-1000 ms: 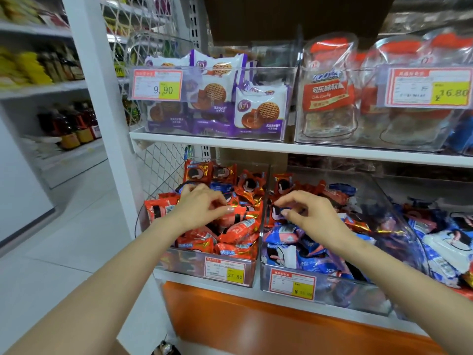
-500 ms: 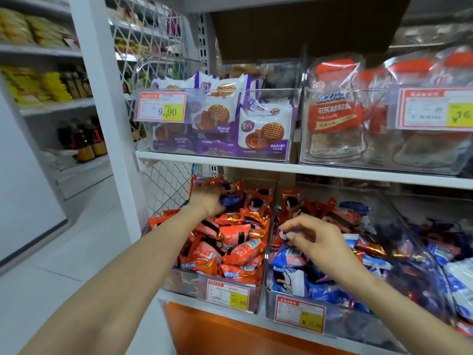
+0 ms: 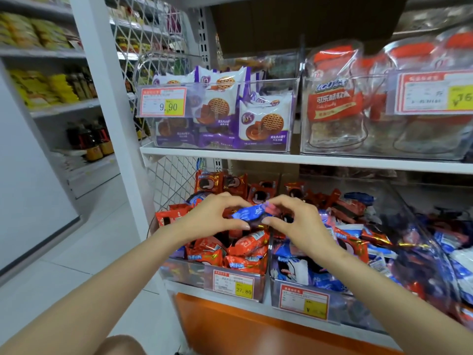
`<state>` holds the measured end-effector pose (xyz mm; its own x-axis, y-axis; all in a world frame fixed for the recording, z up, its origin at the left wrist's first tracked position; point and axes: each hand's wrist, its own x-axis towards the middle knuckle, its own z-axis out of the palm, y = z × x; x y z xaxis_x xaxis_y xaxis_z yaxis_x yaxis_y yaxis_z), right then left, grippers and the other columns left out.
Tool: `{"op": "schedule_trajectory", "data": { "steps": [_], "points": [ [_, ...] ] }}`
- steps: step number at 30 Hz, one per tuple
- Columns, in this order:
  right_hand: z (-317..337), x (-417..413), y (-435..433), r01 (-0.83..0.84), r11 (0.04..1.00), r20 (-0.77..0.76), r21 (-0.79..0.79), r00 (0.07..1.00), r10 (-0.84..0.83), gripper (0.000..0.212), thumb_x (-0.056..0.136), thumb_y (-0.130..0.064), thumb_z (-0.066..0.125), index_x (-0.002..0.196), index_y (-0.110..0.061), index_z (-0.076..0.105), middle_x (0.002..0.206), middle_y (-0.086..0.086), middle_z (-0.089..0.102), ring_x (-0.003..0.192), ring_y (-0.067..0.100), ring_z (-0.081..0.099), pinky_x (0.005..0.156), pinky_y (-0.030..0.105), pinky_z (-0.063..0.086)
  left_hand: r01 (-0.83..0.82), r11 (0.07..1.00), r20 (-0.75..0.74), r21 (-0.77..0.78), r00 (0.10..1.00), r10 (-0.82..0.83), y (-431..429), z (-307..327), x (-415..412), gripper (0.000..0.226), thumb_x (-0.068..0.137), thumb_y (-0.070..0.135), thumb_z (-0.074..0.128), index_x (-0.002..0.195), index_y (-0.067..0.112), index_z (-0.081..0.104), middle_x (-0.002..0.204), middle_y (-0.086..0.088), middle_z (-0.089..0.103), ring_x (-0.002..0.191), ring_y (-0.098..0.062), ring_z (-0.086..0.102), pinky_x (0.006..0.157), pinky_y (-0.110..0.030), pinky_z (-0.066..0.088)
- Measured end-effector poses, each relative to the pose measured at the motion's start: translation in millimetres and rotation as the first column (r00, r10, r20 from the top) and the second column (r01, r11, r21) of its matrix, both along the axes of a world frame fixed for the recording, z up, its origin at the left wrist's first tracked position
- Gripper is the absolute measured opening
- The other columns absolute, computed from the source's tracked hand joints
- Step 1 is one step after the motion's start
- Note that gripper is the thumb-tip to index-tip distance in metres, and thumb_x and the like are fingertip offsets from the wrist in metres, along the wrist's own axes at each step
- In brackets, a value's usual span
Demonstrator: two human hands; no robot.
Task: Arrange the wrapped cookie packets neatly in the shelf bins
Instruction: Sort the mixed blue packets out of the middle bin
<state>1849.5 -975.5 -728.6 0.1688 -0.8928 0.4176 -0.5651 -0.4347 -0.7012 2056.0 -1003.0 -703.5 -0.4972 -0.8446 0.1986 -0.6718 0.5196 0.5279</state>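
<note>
A blue wrapped cookie packet [image 3: 249, 213] is held between both hands, above the wall that parts two clear bins. My left hand [image 3: 217, 213] pinches its left end and my right hand [image 3: 294, 221] pinches its right end. The left bin [image 3: 186, 274] on the lower shelf is full of red cookie packets [image 3: 245, 245], some standing upright at the back. The right bin [image 3: 302, 288] holds a loose mix of blue packets [image 3: 325, 281] and red ones.
The upper shelf [image 3: 307, 160] carries a clear bin of purple-and-white cookie bags [image 3: 263, 124] and a bin of red-labelled bags [image 3: 335, 103]. A white upright post [image 3: 107, 98] and wire mesh stand at the left. Below is an orange panel [image 3: 256, 331].
My left hand came forward from the back of the left bin and my right hand rose from the right bin. They now meet on a blue packet over the divider.
</note>
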Motion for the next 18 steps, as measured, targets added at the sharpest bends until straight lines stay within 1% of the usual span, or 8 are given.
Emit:
{"op": "schedule_trajectory", "data": {
  "steps": [2, 4, 5, 7, 9, 11, 13, 18],
  "points": [
    [-2, -3, 0, 0.007, 1.0, 0.029, -0.015, 1.0, -0.007, 0.018, 0.08, -0.023, 0.074, 0.089, -0.032, 0.061, 0.087, -0.007, 0.065, 0.088, 0.017, 0.058, 0.08, 0.037, 0.048, 0.014, 0.996, -0.071, 0.085, 0.997, -0.008, -4, 0, 6, 0.039, 0.08, 0.027, 0.072, 0.116, 0.029, 0.06, 0.11, 0.01, 0.059, 0.102, 0.001, 0.054, 0.082, -0.006, 0.041],
    [-3, -8, 0, 0.025, 0.999, 0.067, -0.024, 0.997, -0.024, 0.014, 0.08, -0.021, 0.074, 0.086, -0.027, 0.063, 0.081, -0.005, 0.065, 0.081, 0.017, 0.06, 0.074, 0.037, 0.049, -0.046, 0.992, -0.161, 0.114, 0.985, 0.064, -20, 2, 16, 0.032, 0.086, 0.026, 0.064, 0.118, 0.021, 0.059, 0.118, 0.006, 0.06, 0.109, -0.005, 0.056, 0.081, -0.005, 0.042],
    [-3, -11, 0, 0.037, 0.999, 0.089, -0.029, 0.995, -0.034, 0.013, 0.08, -0.02, 0.074, 0.085, -0.025, 0.063, 0.078, -0.005, 0.065, 0.077, 0.016, 0.06, 0.071, 0.035, 0.049, -0.122, 0.99, -0.176, 0.07, 0.975, 0.133, -31, 2, 22, 0.03, 0.089, 0.025, 0.061, 0.117, 0.015, 0.061, 0.118, 0.001, 0.062, 0.109, -0.011, 0.057, 0.081, -0.009, 0.043],
    [-3, -14, 0, 0.043, 0.999, 0.127, -0.034, 0.991, -0.038, 0.013, 0.08, -0.017, 0.074, 0.084, -0.023, 0.064, 0.074, -0.009, 0.063, 0.07, 0.01, 0.059, 0.066, 0.026, 0.048, -0.304, 0.95, -0.097, -0.075, 0.95, 0.296, -52, -2, 36, 0.027, 0.09, 0.021, 0.06, 0.112, 0.006, 0.064, 0.117, -0.008, 0.064, 0.108, -0.021, 0.059, 0.083, -0.021, 0.042],
    [-3, -17, 0, 0.042, 0.999, 0.153, -0.019, 0.987, -0.038, 0.015, 0.08, -0.016, 0.074, 0.082, -0.025, 0.063, 0.072, -0.013, 0.062, 0.069, 0.005, 0.059, 0.066, 0.018, 0.046, -0.396, 0.906, 0.049, -0.152, 0.912, 0.407, -71, -12, 49, 0.031, 0.089, 0.015, 0.061, 0.12, 0.008, 0.061, 0.125, -0.012, 0.06, 0.115, -0.027, 0.055, 0.091, -0.026, 0.04],
    [-3, -18, 1, 0.038, 0.999, 0.173, -0.006, 0.984, -0.037, 0.019, 0.079, -0.015, 0.074, 0.079, -0.03, 0.062, 0.072, -0.017, 0.063, 0.068, 0.004, 0.06, 0.065, 0.015, 0.046, -0.402, 0.905, 0.219, -0.136, 0.879, 0.424, -86, -23, 59, 0.04, 0.091, 0.011, 0.057, 0.131, 0.014, 0.053, 0.131, -0.016, 0.055, 0.118, -0.03, 0.053, 0.095, -0.028, 0.039],
    [-4, -18, 0, 0.04, 0.999, 0.179, -0.012, 0.983, -0.038, 0.021, 0.079, -0.015, 0.075, 0.077, -0.031, 0.061, 0.072, -0.016, 0.063, 0.069, 0.012, 0.062, 0.065, 0.018, 0.048, -0.377, 0.919, 0.36, -0.115, 0.847, 0.392, -98, -29, 63, 0.044, 0.092, 0.009, 0.053, 0.135, 0.019, 0.049, 0.132, -0.017, 0.055, 0.118, -0.032, 0.052, 0.094, -0.029, 0.039],
    [-1, -19, 3, 0.031, 0.999, 0.184, 0.008, 0.982, -0.032, 0.017, 0.079, -0.016, 0.074, 0.079, -0.028, 0.062, 0.075, -0.004, 0.065, 0.071, 0.022, 0.062, 0.064, 0.019, 0.048, -0.419, 0.904, 0.447, -0.087, 0.795, 0.411, -108, -28, 54, 0.045, 0.093, 0.024, 0.055, 0.136, 0.016, 0.046, 0.134, -0.014, 0.053, 0.119, -0.03, 0.051, 0.094, -0.03, 0.04]
  ]
}}
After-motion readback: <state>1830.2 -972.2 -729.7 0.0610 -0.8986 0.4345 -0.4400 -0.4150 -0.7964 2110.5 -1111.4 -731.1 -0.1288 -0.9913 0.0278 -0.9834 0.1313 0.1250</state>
